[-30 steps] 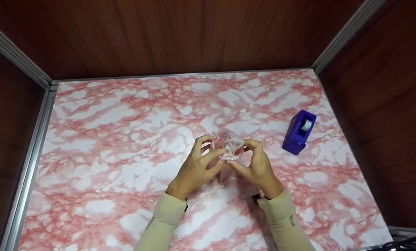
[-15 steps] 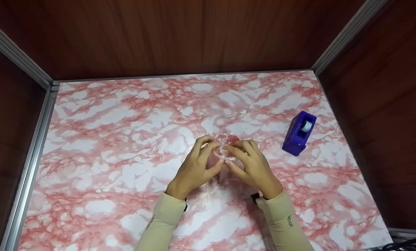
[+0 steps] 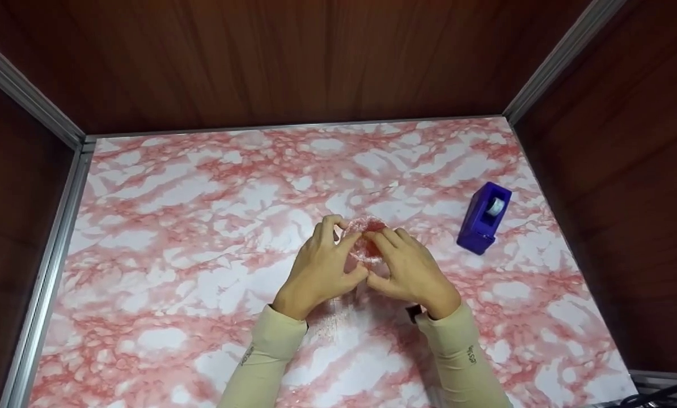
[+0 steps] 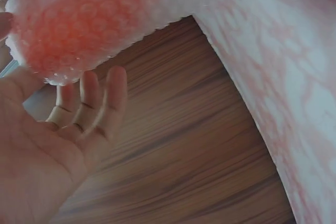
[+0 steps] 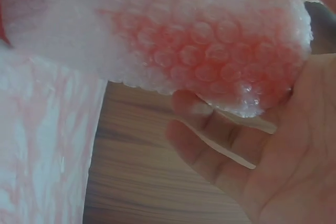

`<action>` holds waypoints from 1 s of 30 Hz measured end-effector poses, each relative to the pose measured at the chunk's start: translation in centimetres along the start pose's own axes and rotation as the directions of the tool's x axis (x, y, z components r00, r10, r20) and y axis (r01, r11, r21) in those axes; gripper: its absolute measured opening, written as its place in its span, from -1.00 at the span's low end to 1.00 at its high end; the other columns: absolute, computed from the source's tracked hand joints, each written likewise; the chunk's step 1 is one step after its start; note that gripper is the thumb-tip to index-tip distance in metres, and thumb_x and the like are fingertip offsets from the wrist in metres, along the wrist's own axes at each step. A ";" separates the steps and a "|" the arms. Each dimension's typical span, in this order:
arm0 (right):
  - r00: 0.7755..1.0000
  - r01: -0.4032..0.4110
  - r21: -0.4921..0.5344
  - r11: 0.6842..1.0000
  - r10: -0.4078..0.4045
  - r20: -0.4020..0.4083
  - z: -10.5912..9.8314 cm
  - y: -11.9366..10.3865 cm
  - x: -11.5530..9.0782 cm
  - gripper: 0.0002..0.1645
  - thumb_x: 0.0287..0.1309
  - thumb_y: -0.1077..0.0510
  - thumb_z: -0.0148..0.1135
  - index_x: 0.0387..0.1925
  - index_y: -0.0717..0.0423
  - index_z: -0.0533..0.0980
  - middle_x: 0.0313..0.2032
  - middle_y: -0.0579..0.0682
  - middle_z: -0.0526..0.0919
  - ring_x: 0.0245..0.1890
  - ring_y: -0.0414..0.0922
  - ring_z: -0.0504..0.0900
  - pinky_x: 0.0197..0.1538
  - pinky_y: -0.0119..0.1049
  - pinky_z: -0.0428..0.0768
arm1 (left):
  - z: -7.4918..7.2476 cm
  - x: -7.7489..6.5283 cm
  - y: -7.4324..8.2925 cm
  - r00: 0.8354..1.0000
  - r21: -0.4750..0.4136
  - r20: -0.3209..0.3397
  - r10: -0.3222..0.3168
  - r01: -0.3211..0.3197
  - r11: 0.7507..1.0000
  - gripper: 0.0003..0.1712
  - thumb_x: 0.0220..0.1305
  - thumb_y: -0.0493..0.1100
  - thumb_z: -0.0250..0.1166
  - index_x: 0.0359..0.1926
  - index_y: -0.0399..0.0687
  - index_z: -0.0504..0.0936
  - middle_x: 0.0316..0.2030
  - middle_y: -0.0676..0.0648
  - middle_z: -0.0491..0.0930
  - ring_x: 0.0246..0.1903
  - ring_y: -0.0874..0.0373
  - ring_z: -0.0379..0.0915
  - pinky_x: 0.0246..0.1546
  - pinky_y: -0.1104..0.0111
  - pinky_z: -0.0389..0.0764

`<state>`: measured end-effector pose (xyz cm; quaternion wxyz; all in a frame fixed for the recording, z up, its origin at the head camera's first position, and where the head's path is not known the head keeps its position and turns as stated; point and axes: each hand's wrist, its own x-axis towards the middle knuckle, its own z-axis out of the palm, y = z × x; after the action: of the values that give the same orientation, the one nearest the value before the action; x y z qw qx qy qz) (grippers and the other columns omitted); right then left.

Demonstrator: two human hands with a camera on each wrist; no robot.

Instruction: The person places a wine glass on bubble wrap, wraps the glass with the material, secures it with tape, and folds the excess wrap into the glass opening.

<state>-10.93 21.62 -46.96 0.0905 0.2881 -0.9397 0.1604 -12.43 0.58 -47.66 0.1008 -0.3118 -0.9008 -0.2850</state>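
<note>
A red item wrapped in bubble wrap (image 3: 368,222) stands between my hands near the middle of the table. The wrap hides what kind of item it is. My left hand (image 3: 318,275) holds the bundle's left side, thumb at the near edge and fingers around and over its upper end. From the other side my right hand (image 3: 415,272) holds it, its index finger bent in over the top. In the left wrist view, red shows through the bubbles of the wrap (image 4: 86,24), and several left fingers (image 4: 114,90) sit at its edge. Right fingers (image 5: 202,153) lie close to the wrap (image 5: 210,56).
To the right stands a purple tape dispenser (image 3: 484,218) with a roll of clear tape (image 3: 495,206). The table (image 3: 163,238) has a red and white marbled top. Dark wood panels (image 3: 293,62) with metal rails enclose it. A black cable (image 3: 664,392) lies at the lower right corner.
My right hand has moved left from the bundle's side, its fingers now over the top. The loose wrap end that stuck up there has been folded inward. The tape dispenser stays put.
</note>
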 end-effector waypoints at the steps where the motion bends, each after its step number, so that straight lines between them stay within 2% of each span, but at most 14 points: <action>1: 1.000 0.006 0.002 1.000 -0.006 0.000 0.0 0.0 0.0 -0.28 0.02 -0.16 0.23 0.18 0.12 0.53 -0.04 -0.01 0.56 -0.17 0.02 0.50 -0.23 -0.09 0.54 | -0.1 0.0 0.1 1.000 0.014 0.008 -0.013 0.012 1.000 -0.47 0.04 0.09 0.26 0.03 -0.03 0.64 0.08 -0.12 0.25 -0.14 0.07 0.33 -0.25 0.20 0.53; 6: 0.998 0.005 0.005 1.000 -0.006 0.055 -0.4 -0.3 0.2 -0.39 0.01 -0.08 0.29 0.13 0.04 0.62 -0.07 -0.05 0.55 -0.16 -0.01 0.51 -0.19 -0.09 0.56 | -0.2 0.0 0.5 0.998 0.014 0.029 -0.053 0.053 0.999 -0.51 0.05 0.09 0.24 -0.02 -0.03 0.65 0.09 -0.12 0.23 -0.22 0.08 0.34 -0.25 0.17 0.53; 10: 0.986 -0.054 -0.022 0.998 0.057 0.157 -0.8 -0.8 0.7 -0.37 -0.01 -0.05 0.33 0.17 -0.03 0.63 -0.09 -0.08 0.53 -0.18 -0.03 0.51 -0.21 -0.09 0.57 | -0.1 -0.3 0.4 0.997 -0.027 0.028 -0.067 0.068 0.997 -0.64 0.06 0.07 0.27 -0.16 0.03 0.68 0.14 -0.12 0.24 -0.12 0.03 0.40 -0.21 0.16 0.54; 13: 0.973 -0.099 -0.061 0.993 0.110 0.203 -1.0 -1.2 1.0 -0.37 -0.02 -0.07 0.36 0.16 -0.04 0.63 -0.13 -0.08 0.51 -0.25 -0.03 0.53 -0.28 -0.06 0.58 | -0.1 -0.4 0.3 0.997 -0.058 0.029 -0.067 0.069 0.996 -0.77 0.07 0.05 0.27 -0.29 0.09 0.69 0.15 -0.10 0.26 -0.09 0.03 0.39 -0.21 0.14 0.53; 18: 0.960 -0.160 -0.093 0.983 0.177 0.217 -0.8 -1.7 1.3 -0.33 -0.03 -0.09 0.37 0.18 -0.04 0.57 -0.10 -0.05 0.52 -0.26 0.00 0.61 -0.31 0.01 0.61 | -0.3 -0.2 0.3 0.996 -0.087 0.056 -0.065 0.070 0.994 -0.86 0.09 0.02 0.24 -0.44 0.14 0.66 0.13 -0.05 0.25 -0.11 0.05 0.34 -0.22 0.13 0.51; 25: 0.945 -0.200 -0.113 0.973 0.222 0.241 -0.8 -2.1 1.4 -0.29 -0.01 -0.12 0.40 0.23 -0.05 0.54 -0.03 -0.04 0.54 -0.23 -0.01 0.64 -0.32 0.01 0.62 | -0.3 -0.1 0.3 0.996 -0.080 0.066 -0.059 0.064 0.995 -0.85 0.08 0.02 0.26 -0.47 0.13 0.67 0.11 -0.06 0.24 -0.06 -0.02 0.37 -0.28 0.17 0.51; 28: 0.938 -0.209 -0.128 0.970 0.236 0.255 -0.8 -2.1 1.6 -0.36 0.02 -0.16 0.39 0.15 -0.06 0.61 -0.12 -0.07 0.52 -0.27 -0.03 0.62 -0.32 0.01 0.62 | -0.2 -0.1 0.3 0.996 -0.089 0.064 -0.065 0.070 0.994 -0.85 0.10 0.02 0.25 -0.48 0.12 0.65 0.13 -0.09 0.25 -0.09 -0.01 0.38 -0.28 0.17 0.52; 30: 0.942 -0.205 -0.119 0.971 0.229 0.244 -0.7 -2.0 1.6 -0.43 0.02 -0.18 0.40 0.07 -0.06 0.64 -0.19 -0.09 0.49 -0.31 -0.05 0.60 -0.35 -0.02 0.61 | -0.1 -0.1 0.3 0.995 -0.100 0.061 -0.074 0.080 0.992 -0.84 0.11 0.03 0.24 -0.48 0.12 0.64 0.15 -0.10 0.24 -0.09 0.00 0.38 -0.28 0.16 0.52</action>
<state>-11.04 19.48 -45.36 -0.0365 0.1964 -0.9759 0.0877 -12.13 0.62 -47.46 0.0478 -0.2897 -0.8988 -0.3255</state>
